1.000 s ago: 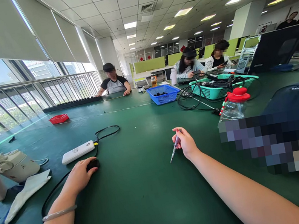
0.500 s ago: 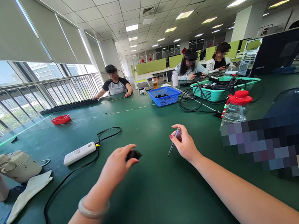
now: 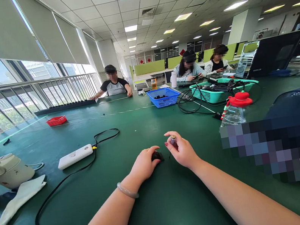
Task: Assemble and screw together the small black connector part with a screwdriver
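Near the middle of the green table (image 3: 130, 131), my left hand (image 3: 144, 163) is closed around a small black part (image 3: 157, 156), mostly covered by the fingers; its exact kind I cannot make out. Just to the right, my right hand (image 3: 184, 153) grips a screwdriver (image 3: 173, 141) by its handle. The screwdriver stands nearly upright, its thin shaft pointing down beside the black part. Whether its tip touches the part or the table, I cannot tell.
A white power bank (image 3: 75, 157) with a black strap lies at left, beyond a cream bottle (image 3: 10, 170). Ahead stand a red tray (image 3: 56, 121), a blue basket (image 3: 164, 100) and a teal basket (image 3: 216, 95) of cables. A red-capped bottle (image 3: 234, 111) is at right.
My left hand has moved right with the black part, close to my right hand. The screwdriver has swung from slanted to nearly upright.
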A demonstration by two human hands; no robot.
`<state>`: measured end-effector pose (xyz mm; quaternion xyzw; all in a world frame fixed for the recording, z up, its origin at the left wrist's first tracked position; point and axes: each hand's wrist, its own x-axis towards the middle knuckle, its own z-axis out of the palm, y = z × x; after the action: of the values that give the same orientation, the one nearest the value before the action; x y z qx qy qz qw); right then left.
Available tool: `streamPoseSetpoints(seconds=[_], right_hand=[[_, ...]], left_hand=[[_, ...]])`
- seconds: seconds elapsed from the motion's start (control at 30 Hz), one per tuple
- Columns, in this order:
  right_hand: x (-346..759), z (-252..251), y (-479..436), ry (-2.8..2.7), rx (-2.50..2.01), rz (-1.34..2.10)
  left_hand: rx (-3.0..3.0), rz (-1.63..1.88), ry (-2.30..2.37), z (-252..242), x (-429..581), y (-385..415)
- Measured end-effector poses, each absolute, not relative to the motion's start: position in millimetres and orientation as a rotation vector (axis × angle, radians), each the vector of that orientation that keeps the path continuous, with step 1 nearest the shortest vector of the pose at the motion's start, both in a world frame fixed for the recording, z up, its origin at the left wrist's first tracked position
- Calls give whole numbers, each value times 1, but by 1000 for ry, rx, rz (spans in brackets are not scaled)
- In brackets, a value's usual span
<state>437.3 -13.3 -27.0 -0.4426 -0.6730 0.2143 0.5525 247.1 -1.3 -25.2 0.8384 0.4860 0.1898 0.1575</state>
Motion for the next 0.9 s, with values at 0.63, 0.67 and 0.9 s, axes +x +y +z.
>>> streamPoseSetpoints(seconds=[0.63,0.67,0.9], right_hand=[[415,-29,-29,-1868,-729,-43],[414,-29,-30,-1897,-717,-69],[409,-26,-34,-1955,-565,-222]], left_hand=[[2233,706,1352,-33,243,2],[2246,709,1346,-33,243,2],[2260,723,1330,-31,243,1]])
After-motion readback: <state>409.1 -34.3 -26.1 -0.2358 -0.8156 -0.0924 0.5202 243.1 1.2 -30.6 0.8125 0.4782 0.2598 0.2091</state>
